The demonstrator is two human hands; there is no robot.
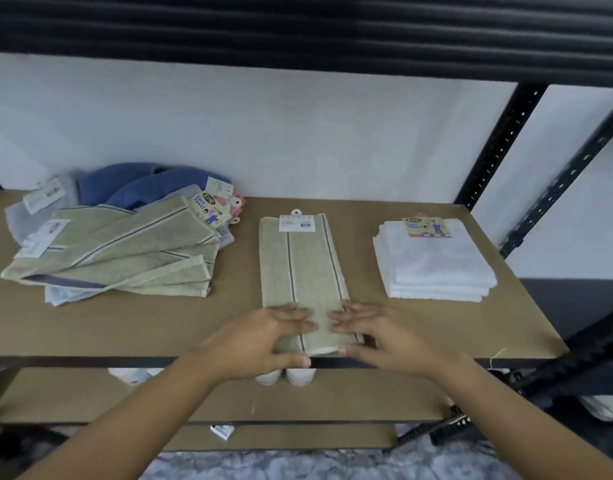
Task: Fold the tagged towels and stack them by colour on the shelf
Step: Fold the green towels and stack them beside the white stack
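Note:
A beige towel (pixel 300 268) with two dark stripes lies lengthwise in the middle of the brown shelf board (pixel 159 323), its white tag at the far end. My left hand (pixel 263 341) and my right hand (pixel 377 336) grip its near end at the shelf's front edge, fingers on top and thumbs under the hem. On the left sits a loose heap of beige towels (pixel 125 258) over blue towels (pixel 139 185) and pale grey ones, with tags showing. At the right stands a neat stack of folded white towels (pixel 436 265) with a colourful tag on top.
Black metal uprights (pixel 495 147) frame the shelf on the right, with a dark shelf overhead. A lower board (pixel 194 400) holds two white cups (pixel 286 375) just under my hands. A small box (pixel 222 430) lies lower down.

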